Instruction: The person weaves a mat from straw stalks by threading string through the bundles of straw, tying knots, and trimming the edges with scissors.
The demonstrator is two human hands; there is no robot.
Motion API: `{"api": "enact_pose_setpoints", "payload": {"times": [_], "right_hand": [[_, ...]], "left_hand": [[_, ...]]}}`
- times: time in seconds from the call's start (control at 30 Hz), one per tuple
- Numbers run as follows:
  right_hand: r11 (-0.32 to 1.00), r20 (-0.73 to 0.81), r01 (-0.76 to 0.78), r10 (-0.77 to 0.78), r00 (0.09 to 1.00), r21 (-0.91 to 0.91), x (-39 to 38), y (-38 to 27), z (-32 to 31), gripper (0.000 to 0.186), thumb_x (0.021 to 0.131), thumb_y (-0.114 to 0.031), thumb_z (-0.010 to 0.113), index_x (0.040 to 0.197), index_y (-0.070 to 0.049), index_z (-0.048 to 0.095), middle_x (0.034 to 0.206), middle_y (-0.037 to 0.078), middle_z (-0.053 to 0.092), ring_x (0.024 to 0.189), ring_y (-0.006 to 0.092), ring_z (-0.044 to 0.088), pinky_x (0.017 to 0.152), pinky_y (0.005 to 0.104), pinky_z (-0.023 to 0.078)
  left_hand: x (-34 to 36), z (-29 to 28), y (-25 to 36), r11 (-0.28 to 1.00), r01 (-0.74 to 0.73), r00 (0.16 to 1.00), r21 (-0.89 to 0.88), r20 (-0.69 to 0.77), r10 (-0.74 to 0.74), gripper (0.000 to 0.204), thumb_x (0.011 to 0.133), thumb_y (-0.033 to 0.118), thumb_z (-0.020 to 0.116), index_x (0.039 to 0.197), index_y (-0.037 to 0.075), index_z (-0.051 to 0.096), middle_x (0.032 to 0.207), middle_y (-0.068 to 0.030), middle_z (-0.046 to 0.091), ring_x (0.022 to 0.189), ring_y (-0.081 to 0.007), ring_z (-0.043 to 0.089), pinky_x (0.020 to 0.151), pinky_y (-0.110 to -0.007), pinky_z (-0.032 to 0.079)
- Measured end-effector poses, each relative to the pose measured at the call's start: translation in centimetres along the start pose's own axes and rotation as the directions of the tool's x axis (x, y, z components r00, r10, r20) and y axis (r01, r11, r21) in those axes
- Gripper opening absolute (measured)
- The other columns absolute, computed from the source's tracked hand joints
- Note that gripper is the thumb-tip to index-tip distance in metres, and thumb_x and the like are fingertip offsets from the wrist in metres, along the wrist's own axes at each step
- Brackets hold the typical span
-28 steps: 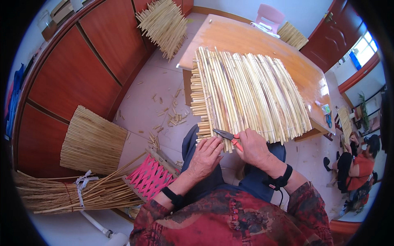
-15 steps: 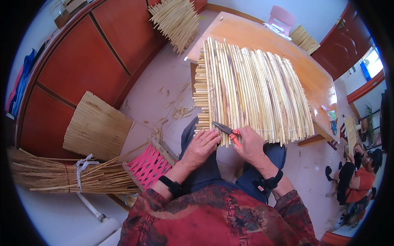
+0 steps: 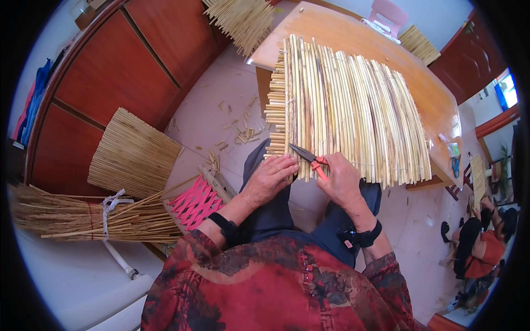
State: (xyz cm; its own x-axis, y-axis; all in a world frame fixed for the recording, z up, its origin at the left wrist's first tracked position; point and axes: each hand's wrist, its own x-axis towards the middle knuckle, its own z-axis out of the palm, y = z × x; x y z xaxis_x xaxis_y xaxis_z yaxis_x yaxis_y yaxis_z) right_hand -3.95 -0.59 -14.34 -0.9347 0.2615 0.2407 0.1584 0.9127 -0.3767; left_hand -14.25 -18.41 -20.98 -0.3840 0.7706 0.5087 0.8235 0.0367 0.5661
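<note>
Table [image 3: 331,27], orange-brown wood, ahead of the person. Stalk mat [image 3: 359,116] lies across it, near edge reaching past the tabletop over the knees. Both hands at that near edge, toward its left corner; most of the mat stretches ahead and to the right of them.

Mat: pale straw-coloured stalks side by side, some streaked brown, running away from the person. Thin ties visible near the far and near ends. Ends uneven. Along the left side, stubby ends of a crosswise layer poke out from underneath.

Room: tabletop shows as a wide band past the far edge, narrower on the right. Left of the mat, open floor [image 3: 193,121] up to the red-brown cabinet [image 3: 116,60].

Right hand [image 3: 342,179]: fingers wrapped about the handles of the pliers [image 3: 312,159]. Left hand [image 3: 270,176]: fingers close together, tips at the mat's near-left corner; thumb hidden, cannot tell whether it pinches.

Pliers: orange-red handles, dark jaws slanting left and away, tips at the left-hand stalks, just beyond the left fingers. Cut stalk pieces [image 3: 245,134] scattered on the floor.
</note>
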Motion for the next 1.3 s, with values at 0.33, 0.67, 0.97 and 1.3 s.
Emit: {"api": "enact_pose_setpoints", "payload": {"times": [0.33,0.67,0.97,1.3], "right_hand": [[0.981,0.024,0.157,-0.155,0.988,-0.111,0.8,1.4,0.1,0.021,0.064,-0.015,0.065,0.081,-0.007,0.054,0.073,0.01,0.049,0.068,0.0286,0.05,0.058,0.0393,0.039],[0.917,0.233,0.299,-0.24,0.942,-0.265,3.0,1.5,-1.3,0.024,0.066,-0.014,0.065,0.085,-0.005,0.052,0.078,0.01,0.048,0.074,0.0258,0.048,0.061,0.0366,0.034],[0.939,0.19,0.311,-0.282,0.94,-0.149,3.6,0.7,-1.5,0.029,0.063,-0.014,0.067,0.086,-0.006,0.052,0.079,0.01,0.046,0.074,0.0255,0.047,0.064,0.036,0.035],[0.93,0.205,0.345,-0.317,0.926,-0.123,4.5,0.7,-1.2,0.031,0.058,-0.013,0.065,0.085,-0.006,0.051,0.078,0.011,0.045,0.074,0.0275,0.046,0.065,0.0363,0.036]], "left_hand": [[0.3,0.6,0.6,0.996,-0.079,0.995,0.048,-0.056,0.082,0.045,0.066,0.007,0.067,0.109,0.005,0.055,0.117,-0.0108,0.052,0.113,-0.026,0.047,0.094,-0.039,0.037],[0.0,0.3,1.0,0.977,-0.057,0.997,0.208,-0.034,0.065,0.042,0.07,0.011,0.066,0.111,0.01,0.055,0.119,-0.0076,0.051,0.116,-0.0217,0.045,0.099,-0.039,0.029],[0.0,0.3,1.0,0.989,-0.057,0.998,0.136,-0.029,0.062,0.04,0.072,0.01,0.064,0.111,0.009,0.055,0.119,-0.0074,0.052,0.116,-0.0213,0.045,0.098,-0.038,0.03],[0.1,-0.1,1.1,0.994,-0.038,0.999,0.106,-0.009,0.039,0.04,0.072,0.01,0.064,0.111,0.01,0.055,0.119,-0.0073,0.051,0.116,-0.0214,0.044,0.097,-0.038,0.03]]}}
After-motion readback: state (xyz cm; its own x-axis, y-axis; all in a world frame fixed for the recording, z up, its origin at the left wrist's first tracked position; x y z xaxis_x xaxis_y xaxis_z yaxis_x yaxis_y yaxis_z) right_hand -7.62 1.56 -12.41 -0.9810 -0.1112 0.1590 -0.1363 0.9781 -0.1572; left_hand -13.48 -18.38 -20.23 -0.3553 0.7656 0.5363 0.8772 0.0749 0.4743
